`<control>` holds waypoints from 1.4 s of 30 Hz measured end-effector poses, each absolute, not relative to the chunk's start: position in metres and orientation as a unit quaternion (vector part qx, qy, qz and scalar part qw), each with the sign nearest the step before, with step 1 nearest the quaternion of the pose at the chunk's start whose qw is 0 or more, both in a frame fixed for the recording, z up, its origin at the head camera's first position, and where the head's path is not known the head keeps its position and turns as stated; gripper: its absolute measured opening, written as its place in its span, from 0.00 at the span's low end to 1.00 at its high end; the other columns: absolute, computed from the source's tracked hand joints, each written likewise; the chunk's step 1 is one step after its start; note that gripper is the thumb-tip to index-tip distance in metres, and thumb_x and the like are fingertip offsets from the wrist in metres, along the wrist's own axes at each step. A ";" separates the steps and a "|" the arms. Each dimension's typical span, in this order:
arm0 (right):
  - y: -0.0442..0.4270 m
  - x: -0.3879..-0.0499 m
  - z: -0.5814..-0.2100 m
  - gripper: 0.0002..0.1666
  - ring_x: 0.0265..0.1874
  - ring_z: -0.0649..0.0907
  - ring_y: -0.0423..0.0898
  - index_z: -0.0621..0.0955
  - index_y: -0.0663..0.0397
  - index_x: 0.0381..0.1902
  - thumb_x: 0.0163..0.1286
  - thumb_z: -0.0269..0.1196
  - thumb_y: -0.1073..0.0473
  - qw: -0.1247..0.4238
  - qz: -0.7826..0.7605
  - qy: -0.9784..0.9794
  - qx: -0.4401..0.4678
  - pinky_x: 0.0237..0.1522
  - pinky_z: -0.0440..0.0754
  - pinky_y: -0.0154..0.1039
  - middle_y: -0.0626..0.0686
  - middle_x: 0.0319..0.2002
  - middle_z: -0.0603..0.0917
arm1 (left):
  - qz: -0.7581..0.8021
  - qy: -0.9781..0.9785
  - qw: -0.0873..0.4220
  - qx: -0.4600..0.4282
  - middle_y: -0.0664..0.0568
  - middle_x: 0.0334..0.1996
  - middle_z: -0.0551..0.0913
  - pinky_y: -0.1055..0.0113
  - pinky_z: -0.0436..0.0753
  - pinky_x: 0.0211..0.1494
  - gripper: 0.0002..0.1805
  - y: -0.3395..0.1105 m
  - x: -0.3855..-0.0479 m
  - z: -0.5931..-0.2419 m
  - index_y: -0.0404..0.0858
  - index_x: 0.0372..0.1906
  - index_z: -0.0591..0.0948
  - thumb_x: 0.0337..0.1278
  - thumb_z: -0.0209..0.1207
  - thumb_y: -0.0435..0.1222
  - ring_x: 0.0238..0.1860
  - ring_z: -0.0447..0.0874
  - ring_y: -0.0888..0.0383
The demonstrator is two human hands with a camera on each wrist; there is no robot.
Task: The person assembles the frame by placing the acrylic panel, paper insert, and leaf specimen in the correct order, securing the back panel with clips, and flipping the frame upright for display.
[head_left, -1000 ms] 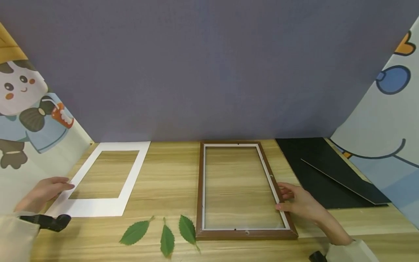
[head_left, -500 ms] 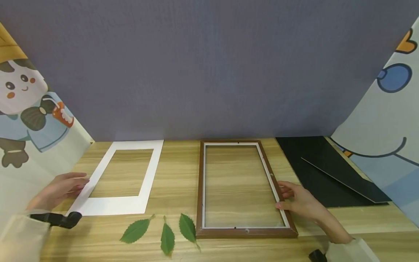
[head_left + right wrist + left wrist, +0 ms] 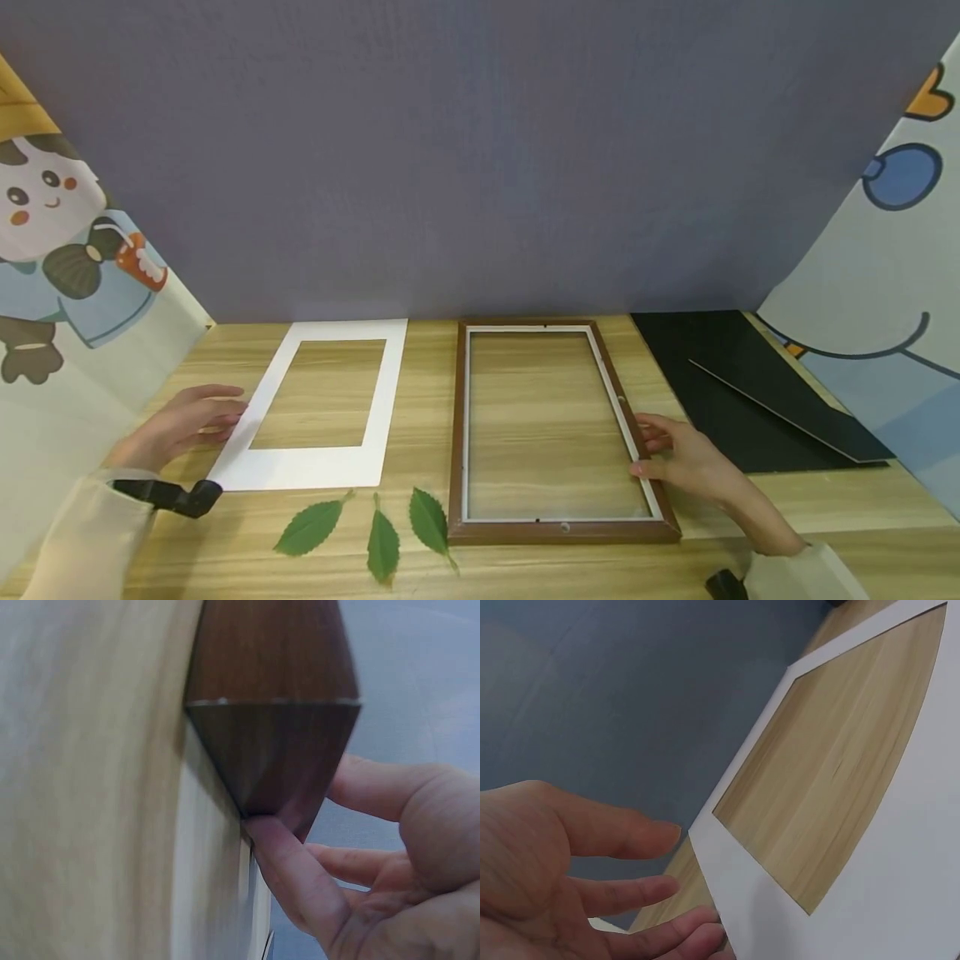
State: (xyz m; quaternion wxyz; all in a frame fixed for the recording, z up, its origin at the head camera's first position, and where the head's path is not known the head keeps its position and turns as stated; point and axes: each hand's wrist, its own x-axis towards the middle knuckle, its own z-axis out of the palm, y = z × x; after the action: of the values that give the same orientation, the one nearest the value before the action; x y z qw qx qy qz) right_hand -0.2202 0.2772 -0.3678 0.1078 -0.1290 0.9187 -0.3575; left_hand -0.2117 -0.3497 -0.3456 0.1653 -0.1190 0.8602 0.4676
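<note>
A white picture mat (image 3: 315,469) with a cut-out window lies on the wooden table at the left. Along its left edge, my left hand (image 3: 183,425) touches it with the fingertips, fingers loosely extended; in the left wrist view the thumb stays apart from the mat (image 3: 900,855). At centre right is a brown picture frame (image 3: 562,533) with a white inner rim and a clear pane. My right hand (image 3: 690,462) holds its right side near the lower corner. The right wrist view has the thumb and fingers about the brown side (image 3: 277,750). Three green leaves (image 3: 383,546) lie between mat and frame, nearer me.
Black backing boards (image 3: 697,408) lie at the right, one resting aslant on another. A grey-purple panel (image 3: 480,167) rises behind the table (image 3: 427,400). Cartoon-printed sheets (image 3: 82,242) stand at both sides.
My left hand has slid the mat to the right across the table, closer to the frame. The right hand, the frame and the leaves stay where they were.
</note>
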 end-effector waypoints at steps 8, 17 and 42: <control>0.276 -0.221 -0.367 0.48 0.48 0.79 0.60 0.66 0.73 0.64 0.51 0.74 0.55 0.108 -0.355 0.920 -0.125 0.43 0.81 0.48 0.66 0.49 0.79 | 0.502 0.842 0.163 -0.111 0.54 0.41 0.77 0.68 0.82 0.42 0.35 -0.331 -0.216 -0.350 0.17 0.66 0.51 0.66 0.51 0.36 0.38 0.76 0.64; 0.278 -0.221 -0.369 0.48 0.47 0.79 0.59 0.66 0.73 0.64 0.52 0.74 0.56 0.108 -0.354 0.920 -0.128 0.43 0.81 0.49 0.67 0.49 0.79 | 0.531 0.826 0.169 -0.091 0.56 0.39 0.77 0.68 0.83 0.43 0.35 -0.311 -0.218 -0.351 0.19 0.66 0.53 0.64 0.53 0.35 0.39 0.77 0.63; 0.278 -0.221 -0.368 0.48 0.47 0.79 0.59 0.66 0.74 0.63 0.51 0.74 0.55 0.104 -0.354 0.920 -0.130 0.41 0.82 0.46 0.66 0.48 0.79 | 0.579 0.791 0.171 -0.096 0.58 0.36 0.78 0.71 0.82 0.40 0.33 -0.282 -0.231 -0.352 0.21 0.68 0.51 0.66 0.50 0.33 0.35 0.79 0.66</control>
State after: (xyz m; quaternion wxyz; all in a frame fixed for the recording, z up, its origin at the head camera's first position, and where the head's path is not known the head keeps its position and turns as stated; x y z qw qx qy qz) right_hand -0.2207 0.2779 -0.3680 0.1040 -0.1301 0.9204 -0.3538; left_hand -0.2307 -0.2819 -0.3520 0.1710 -0.0956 0.7915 0.5789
